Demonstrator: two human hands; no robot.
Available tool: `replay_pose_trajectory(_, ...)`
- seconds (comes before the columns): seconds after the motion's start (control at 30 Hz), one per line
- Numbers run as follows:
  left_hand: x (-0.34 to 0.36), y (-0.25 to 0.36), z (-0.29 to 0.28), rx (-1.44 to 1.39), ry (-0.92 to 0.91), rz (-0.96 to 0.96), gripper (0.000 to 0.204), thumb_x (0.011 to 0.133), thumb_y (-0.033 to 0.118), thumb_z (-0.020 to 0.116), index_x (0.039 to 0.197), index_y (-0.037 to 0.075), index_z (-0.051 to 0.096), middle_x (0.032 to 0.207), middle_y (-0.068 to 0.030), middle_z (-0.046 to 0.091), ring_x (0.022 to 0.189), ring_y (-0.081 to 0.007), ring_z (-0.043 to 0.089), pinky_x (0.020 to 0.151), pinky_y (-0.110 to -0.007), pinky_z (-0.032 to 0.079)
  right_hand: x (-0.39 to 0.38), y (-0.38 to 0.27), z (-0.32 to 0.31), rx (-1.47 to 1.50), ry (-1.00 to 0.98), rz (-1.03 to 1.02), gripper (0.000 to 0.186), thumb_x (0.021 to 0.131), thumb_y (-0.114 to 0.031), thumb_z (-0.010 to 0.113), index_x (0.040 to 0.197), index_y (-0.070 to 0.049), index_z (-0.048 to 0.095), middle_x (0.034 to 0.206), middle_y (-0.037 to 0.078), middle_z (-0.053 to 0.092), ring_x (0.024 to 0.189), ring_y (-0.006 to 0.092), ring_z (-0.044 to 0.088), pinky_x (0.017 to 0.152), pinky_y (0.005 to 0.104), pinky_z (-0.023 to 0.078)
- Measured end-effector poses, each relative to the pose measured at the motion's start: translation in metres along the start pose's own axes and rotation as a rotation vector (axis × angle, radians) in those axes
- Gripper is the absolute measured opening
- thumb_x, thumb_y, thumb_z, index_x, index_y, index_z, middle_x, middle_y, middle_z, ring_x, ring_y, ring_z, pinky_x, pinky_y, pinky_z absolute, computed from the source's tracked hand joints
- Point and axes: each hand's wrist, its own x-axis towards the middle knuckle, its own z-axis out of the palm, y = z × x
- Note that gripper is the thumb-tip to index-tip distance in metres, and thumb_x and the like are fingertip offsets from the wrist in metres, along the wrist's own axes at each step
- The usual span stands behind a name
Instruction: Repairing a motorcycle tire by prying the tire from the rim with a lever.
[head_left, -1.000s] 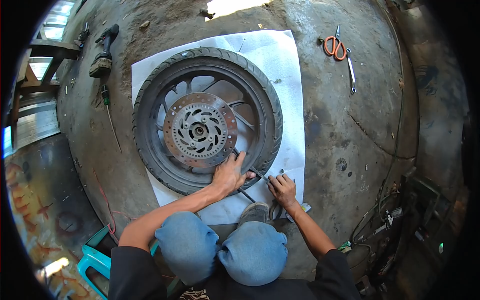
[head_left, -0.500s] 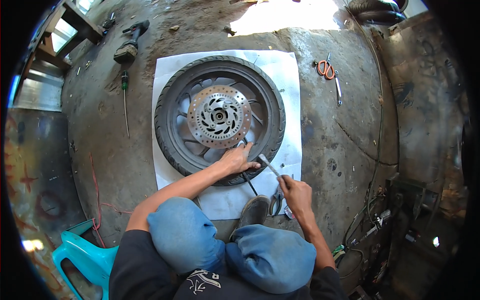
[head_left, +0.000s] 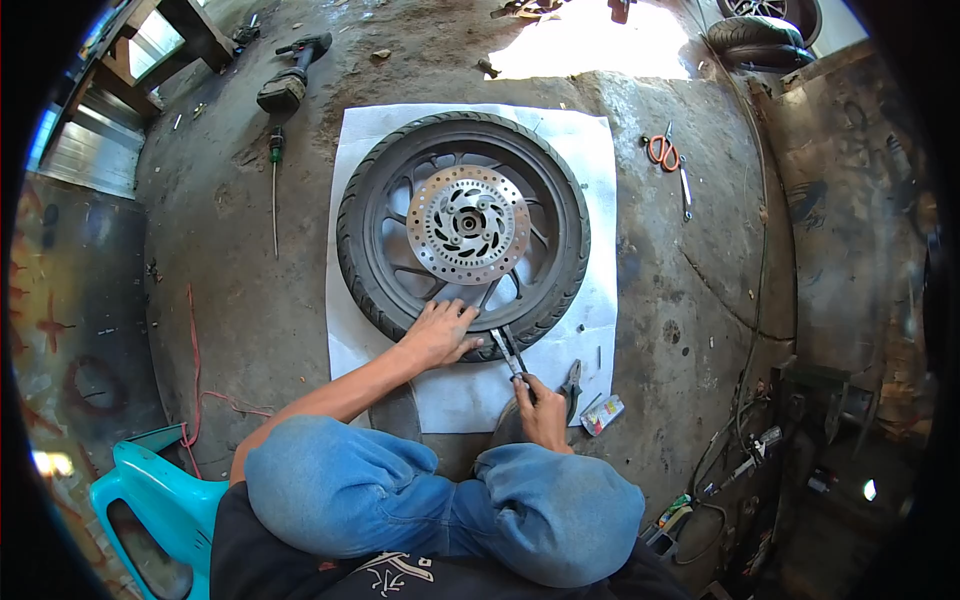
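A black tyre (head_left: 356, 250) on a grey spoked wheel, with a drilled brake disc (head_left: 421, 232) in its middle, lies flat on a white sheet (head_left: 343, 345). My left hand (head_left: 438, 335) rests over the near edge of the tyre and rim, fingers stretched and apart, gripping nothing. A silvery tyre lever (head_left: 503, 350) is gripped in my right hand (head_left: 543, 413), its tip at the near rim edge, right of my left hand. Close beside it a second, dark lever (head_left: 513, 343) stands at the same edge; whether my right hand also holds its lower end I cannot tell.
Pliers (head_left: 571, 388) and a small clear packet (head_left: 602, 415) lie near my right hand. Orange-handled scissors (head_left: 662, 152) and a wrench (head_left: 686, 190) are on the floor to the right. A screwdriver (head_left: 275, 190) and cordless drill (head_left: 292, 75) lie left; a turquoise stool (head_left: 165, 500) stands lower left.
My right hand has brought the silvery lever left and down to the rim edge beside the dark one. My left hand has come off the dark lever and sits left of it on the tyre.
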Motion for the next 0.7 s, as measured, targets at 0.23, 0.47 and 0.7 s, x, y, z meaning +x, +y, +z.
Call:
replay_pose_trajectory(0.23,0.019,0.01,0.012,-0.111,-0.209,-0.116,0.08,0.098,0.059,0.058,0.158,0.011,0.038,0.139,-0.026,0.056,0.127,-0.043,0.054,0.105,-0.058,0.036,-0.006,0.0,0.031,0.065,0.094,0.015,0.031,0.1,-0.03,0.066,0.113,-0.003,0.075,0.082,0.028,0.07,0.072,0.043,0.07,0.065,0.0466,0.052)
replay_pose_trajectory(0.47,0.023,0.004,0.019,-0.078,-0.259,-0.157,0.099,0.092,0.078,0.05,0.16,0.008,0.035,0.148,-0.03,0.05,0.133,-0.0495,0.05,0.106,-0.065,0.035,0.006,-0.006,0.017,0.082,-0.006,0.03,0.032,0.099,-0.028,0.069,0.111,0.0,0.075,0.073,0.025,0.067,0.062,0.0375,0.065,0.061,0.0451,0.049)
replay_pose_trajectory(0.7,0.028,0.025,0.021,-0.015,-0.306,-0.136,0.12,0.079,0.087,0.059,0.157,-0.001,0.035,0.147,-0.0346,0.046,0.137,-0.0496,0.045,0.109,-0.065,0.035,-0.011,0.028,0.066,0.284,0.172,0.022,0.024,0.1,-0.016,0.068,0.111,0.004,0.074,0.081,0.022,0.074,0.067,0.0162,0.069,0.064,0.0349,0.053)
